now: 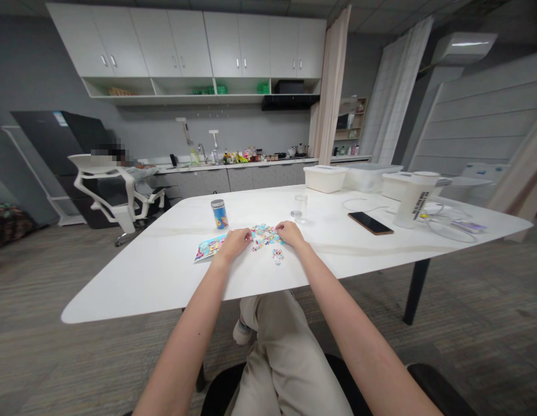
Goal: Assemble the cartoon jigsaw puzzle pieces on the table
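A loose pile of small colourful jigsaw puzzle pieces (265, 232) lies on the white table between my hands. My left hand (237, 243) is at the pile's left edge, its fingers curled together. On the opposite edge, my right hand (290, 233) has its thumb and fingers pinched among the pieces. What either hand holds is too small to make out. Nearer to me lies a small joined patch of pieces (278, 256). A colourful printed sheet (208, 248) is partly covered by my left hand. Behind it stands a blue printed can with a silver lid (219, 214).
A clear jar (300, 206) stands beyond my right hand, with a round lid (296, 214) beside it. Farther right are a phone (370, 222), a white cup (416, 200), cables and white bins (324, 179). A person sits in a white chair (104, 179) at the back left.
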`<state>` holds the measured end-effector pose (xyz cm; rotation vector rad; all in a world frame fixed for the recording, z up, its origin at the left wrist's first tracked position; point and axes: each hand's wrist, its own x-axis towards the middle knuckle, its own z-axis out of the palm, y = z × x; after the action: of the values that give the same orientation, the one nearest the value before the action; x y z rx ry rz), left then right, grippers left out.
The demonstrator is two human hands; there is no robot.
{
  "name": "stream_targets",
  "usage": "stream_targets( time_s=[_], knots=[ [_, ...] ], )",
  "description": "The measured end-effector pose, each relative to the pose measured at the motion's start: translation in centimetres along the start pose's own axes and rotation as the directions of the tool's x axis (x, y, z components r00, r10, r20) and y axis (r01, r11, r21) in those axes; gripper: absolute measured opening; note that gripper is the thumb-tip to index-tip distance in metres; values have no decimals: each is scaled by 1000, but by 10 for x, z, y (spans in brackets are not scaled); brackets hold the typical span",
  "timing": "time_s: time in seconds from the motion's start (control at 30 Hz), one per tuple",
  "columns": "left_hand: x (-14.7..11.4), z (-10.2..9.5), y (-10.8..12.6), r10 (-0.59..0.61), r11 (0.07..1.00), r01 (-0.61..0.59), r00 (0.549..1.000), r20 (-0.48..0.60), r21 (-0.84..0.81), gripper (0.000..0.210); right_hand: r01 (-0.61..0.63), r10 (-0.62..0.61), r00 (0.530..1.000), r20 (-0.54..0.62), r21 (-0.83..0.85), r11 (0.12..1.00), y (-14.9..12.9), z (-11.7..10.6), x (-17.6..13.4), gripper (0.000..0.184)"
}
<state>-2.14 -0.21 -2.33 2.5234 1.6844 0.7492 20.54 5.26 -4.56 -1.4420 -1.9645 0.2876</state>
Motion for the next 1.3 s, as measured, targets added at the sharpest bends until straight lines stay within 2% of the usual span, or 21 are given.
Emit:
stream_targets(
  time_s=[0.17,0.33,0.53,0.67,0.9,1.3],
  knots=[
    [2,2,1,-20,988,11,999,-50,-157,17,-15,15,1000,9,15,1000,-1,0,-1,29],
    [6,7,2,-121,931,84,989,-83,-355,19,-10,10,1000,7,26,1000,-1,-1,-1,29],
    [10,11,3,-301,769,214,952,-47,-603,24,8,-8,1000,-16,40,999,-1,-1,0,34],
    [7,7,4,-358,638,257,934,16,-726,30,21,-19,999,-31,49,999,0,1,0,35],
    [7,5,1,-428,516,296,902,57,-804,41,23,-21,999,-26,65,998,0,1,0,33],
    [10,9,0,-465,466,336,880,96,-818,38,4,-5,1000,11,123,992,-4,-1,0,30]
  ],
)
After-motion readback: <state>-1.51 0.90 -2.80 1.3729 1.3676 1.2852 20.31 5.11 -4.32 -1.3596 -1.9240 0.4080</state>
